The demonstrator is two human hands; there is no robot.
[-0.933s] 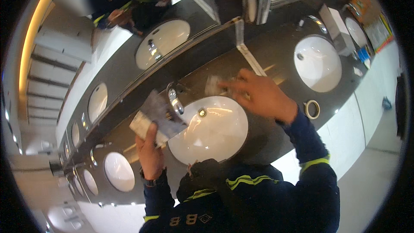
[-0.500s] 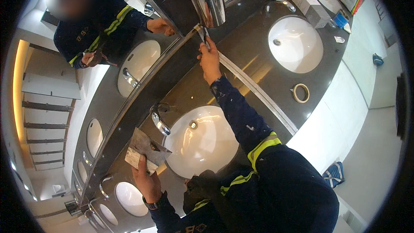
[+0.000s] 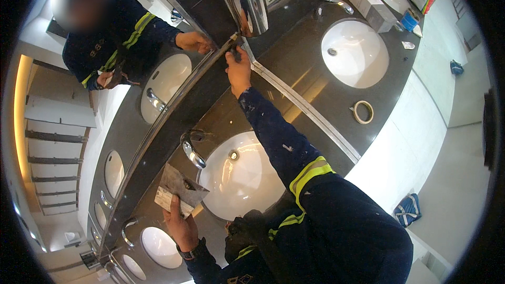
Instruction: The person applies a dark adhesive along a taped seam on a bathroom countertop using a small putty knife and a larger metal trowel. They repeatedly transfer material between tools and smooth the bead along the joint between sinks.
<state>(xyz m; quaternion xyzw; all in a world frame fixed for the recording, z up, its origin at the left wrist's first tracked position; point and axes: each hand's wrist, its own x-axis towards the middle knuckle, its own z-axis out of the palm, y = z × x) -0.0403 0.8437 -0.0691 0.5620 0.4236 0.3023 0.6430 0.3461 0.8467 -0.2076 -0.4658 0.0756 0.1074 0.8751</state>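
Note:
My left hand (image 3: 182, 229) is closed round the pale handle of a wide putty knife (image 3: 181, 181), held over the counter beside the near sink (image 3: 247, 179). Some dark matter sits on its broad blade. Stretched forward, my right hand (image 3: 240, 72) grips a narrow putty knife (image 3: 233, 41), mostly hidden by the fingers. Its tip meets the ledge along the mirror's lower edge (image 3: 202, 71), just under a shiny metal cylinder (image 3: 246, 8). From below that hand a pale taped seam (image 3: 307, 109) runs across the dark counter toward its front edge.
A chrome tap (image 3: 192, 150) stands at the near sink. Further right are a second sink (image 3: 357, 55), a tape roll (image 3: 363, 112), a long white box (image 3: 368, 8) and a blue container (image 3: 410, 20). A blue bag (image 3: 407, 210) lies on the floor. The mirror (image 3: 79, 142) repeats the sinks.
My right hand has slid left along the mirror ledge with the narrow putty knife. The view has shifted slightly; my left hand holds the wide putty knife nearly where it was.

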